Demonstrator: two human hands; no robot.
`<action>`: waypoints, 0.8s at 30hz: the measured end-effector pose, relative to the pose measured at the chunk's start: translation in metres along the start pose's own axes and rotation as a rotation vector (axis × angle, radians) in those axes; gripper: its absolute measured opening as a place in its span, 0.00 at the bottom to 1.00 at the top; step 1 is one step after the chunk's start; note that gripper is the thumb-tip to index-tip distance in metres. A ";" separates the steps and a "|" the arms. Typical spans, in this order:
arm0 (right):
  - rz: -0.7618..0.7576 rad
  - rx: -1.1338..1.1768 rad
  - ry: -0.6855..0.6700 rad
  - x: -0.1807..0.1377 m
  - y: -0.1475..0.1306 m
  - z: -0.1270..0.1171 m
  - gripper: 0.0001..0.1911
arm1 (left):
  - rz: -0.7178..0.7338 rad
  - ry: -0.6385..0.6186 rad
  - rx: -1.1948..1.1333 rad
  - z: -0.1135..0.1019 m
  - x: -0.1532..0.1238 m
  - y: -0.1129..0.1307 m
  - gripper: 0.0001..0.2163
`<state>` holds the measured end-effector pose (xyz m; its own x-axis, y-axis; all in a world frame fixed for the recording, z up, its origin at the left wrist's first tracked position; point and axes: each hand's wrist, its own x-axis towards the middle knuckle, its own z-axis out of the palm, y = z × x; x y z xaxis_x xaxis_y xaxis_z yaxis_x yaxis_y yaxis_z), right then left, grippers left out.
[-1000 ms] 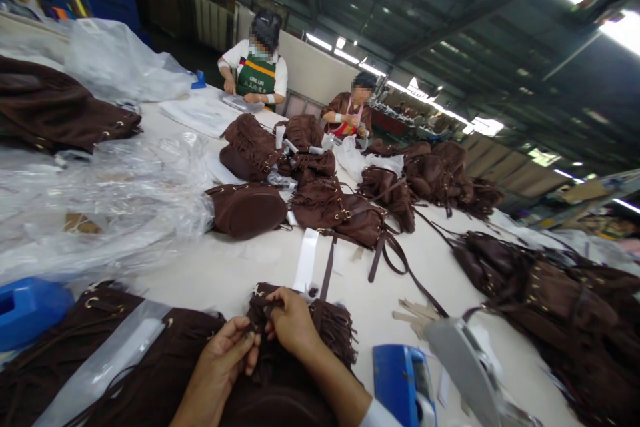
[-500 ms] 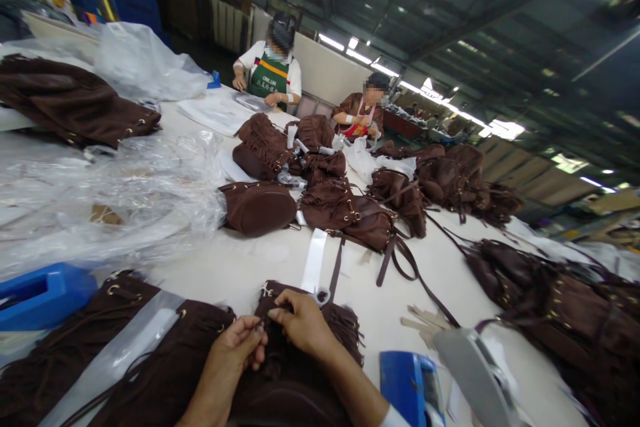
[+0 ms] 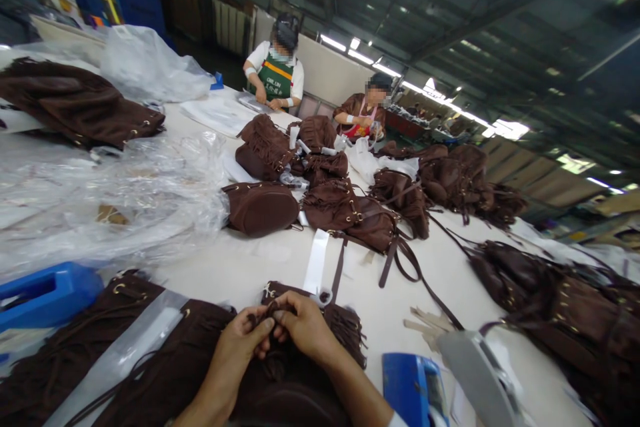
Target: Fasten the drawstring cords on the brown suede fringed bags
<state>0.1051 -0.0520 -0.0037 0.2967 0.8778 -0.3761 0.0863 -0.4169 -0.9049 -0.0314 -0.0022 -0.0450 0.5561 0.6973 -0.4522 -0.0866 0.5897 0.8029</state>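
Observation:
A dark brown fringed bag [image 3: 295,397] lies in front of me, its eyelets near the upper edge. Above it my left hand [image 3: 244,344] and my right hand [image 3: 304,326] meet, fingertips almost touching. Between them they pinch the bag's brown drawstring [image 3: 273,307], which looks looped or knotted; the fingers partly hide it. My left hand is closed with the thumb on top, and the right thumb and forefinger are closed too. Left of this bag lies another fringed bag [image 3: 200,340] with a clear plastic strip [image 3: 125,347] across it.
Blue tape dispensers [image 3: 50,297] [image 3: 407,387] stand left and right, beside a grey device [image 3: 477,374]. Brown bags [image 3: 350,207] are heaped mid-table, with more at right [image 3: 565,307]. Crumpled plastic [image 3: 165,194] covers the left. Two people [image 3: 275,84] [image 3: 363,114] work across the table.
My hands have come together, with the right hand turned inward and the drawstring now showing between the fingertips. Across the table, the person in the green apron has lowered a hand.

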 end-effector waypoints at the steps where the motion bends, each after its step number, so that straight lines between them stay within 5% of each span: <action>1: 0.012 -0.015 0.009 -0.001 -0.001 0.000 0.05 | 0.000 -0.004 0.033 0.001 0.000 0.000 0.20; 8: -0.114 -0.421 0.149 -0.004 -0.008 -0.001 0.07 | 0.080 0.029 0.136 0.001 -0.005 0.000 0.17; 13: -0.063 -0.404 0.115 -0.004 -0.010 0.001 0.08 | 0.087 0.080 -0.084 -0.002 -0.004 -0.005 0.16; 24: -0.059 -0.666 0.287 0.010 -0.006 0.009 0.08 | 0.169 -0.180 0.021 -0.007 -0.013 -0.006 0.13</action>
<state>0.0989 -0.0387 -0.0041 0.5039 0.8447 -0.1802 0.6431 -0.5062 -0.5746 -0.0442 -0.0124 -0.0467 0.6736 0.7005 -0.2358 -0.1748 0.4610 0.8700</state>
